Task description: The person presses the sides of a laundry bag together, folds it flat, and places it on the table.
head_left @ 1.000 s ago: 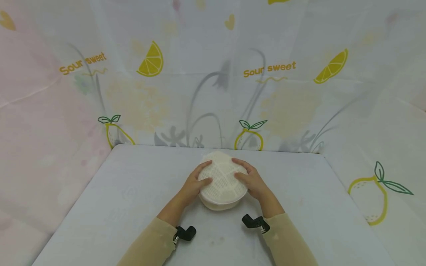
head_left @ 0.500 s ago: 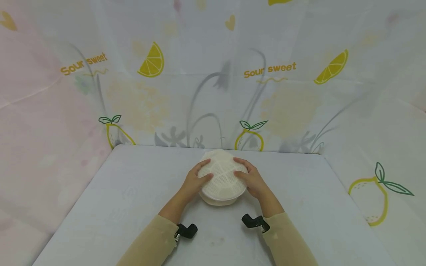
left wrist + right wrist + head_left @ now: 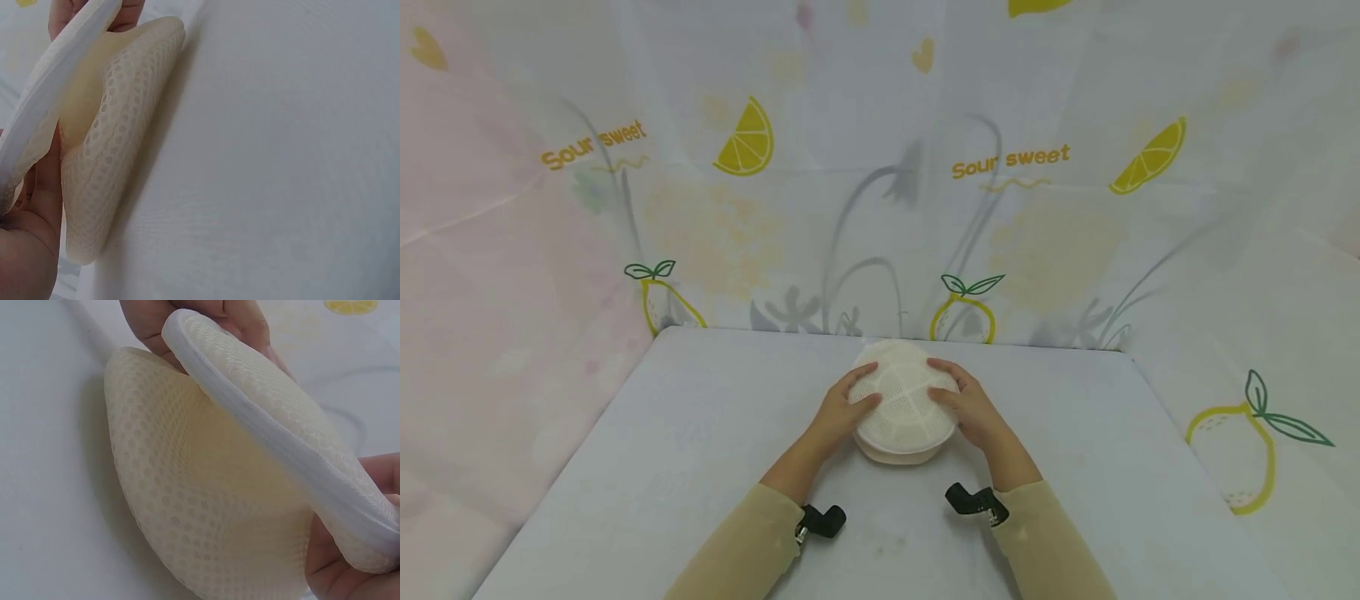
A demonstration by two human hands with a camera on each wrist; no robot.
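A round, cream mesh laundry bag [image 3: 904,412] with a white zip edge lies near the table's far edge in the head view. My left hand [image 3: 842,410] grips its left side and my right hand [image 3: 973,410] its right, thumbs on the upper panel. The left wrist view shows the mesh bag [image 3: 119,125] gaping along its side, with my left hand's fingers [image 3: 47,187] between the layers. From the right wrist view, the white zip band [image 3: 250,431] slants above the lower mesh cup. My right hand [image 3: 344,569] holds the near end; some fingertips are hidden.
The white table [image 3: 700,400] carries the bag. Behind it hangs a pale curtain [image 3: 820,125] printed with lemons, and more cloth stands at both sides. A black wrist mount [image 3: 823,522] sits on the left sleeve and another black mount [image 3: 973,500] on the right.
The bag's near edge has shifted slightly away from me, and its top panel has tilted a little. Both hands keep their grip in almost the same place.
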